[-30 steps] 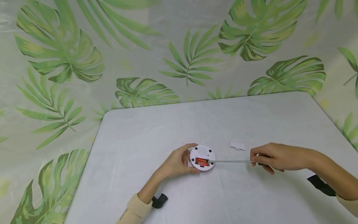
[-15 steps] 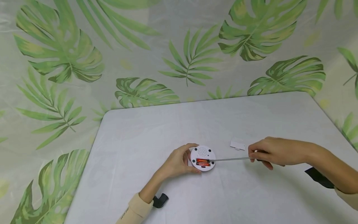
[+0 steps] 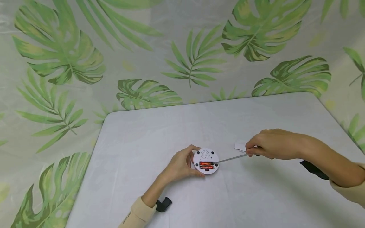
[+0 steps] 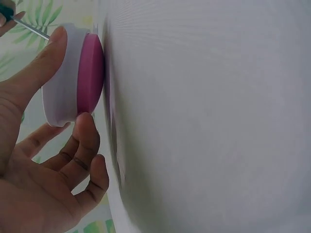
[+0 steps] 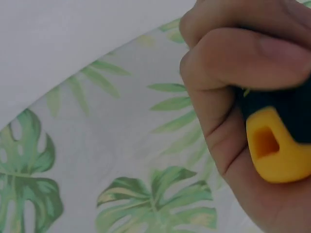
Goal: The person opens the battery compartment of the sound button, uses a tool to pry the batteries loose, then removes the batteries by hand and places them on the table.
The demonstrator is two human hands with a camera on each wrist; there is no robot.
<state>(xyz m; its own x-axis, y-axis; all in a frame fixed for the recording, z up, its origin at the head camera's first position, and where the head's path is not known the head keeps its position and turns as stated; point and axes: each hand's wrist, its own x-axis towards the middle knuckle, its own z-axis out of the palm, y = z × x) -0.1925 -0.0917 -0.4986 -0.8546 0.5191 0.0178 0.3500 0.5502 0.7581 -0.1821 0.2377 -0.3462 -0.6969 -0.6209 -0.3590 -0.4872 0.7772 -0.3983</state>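
Moved since a second ago: right hand (image 3: 271, 144) has gone up and to the left in the head view, now overlapping the white battery cover (image 3: 239, 146); the screwdriver (image 3: 231, 159) shaft, level before, slants up toward that hand.
Right hand grip: fingers curled firmly round the dark-and-yellow handle (image 5: 286, 162).
Left hand grip: left hand (image 3: 181, 164) half closed, thumb and fingers round the rim of the round white device (image 3: 205, 155).
Device position: near the middle of the white table (image 3: 159, 136), speaker holes and feet facing up, magenta side toward the tabletop; whether it touches cannot be told.
Battery bay: two red batteries (image 3: 206, 165) side by side, screwdriver tip at the right end of the upper one.
Cover: on the table, right of the device, apart from it.
Backdrop: leaf-print cloth (image 3: 211, 15) beyond the table.
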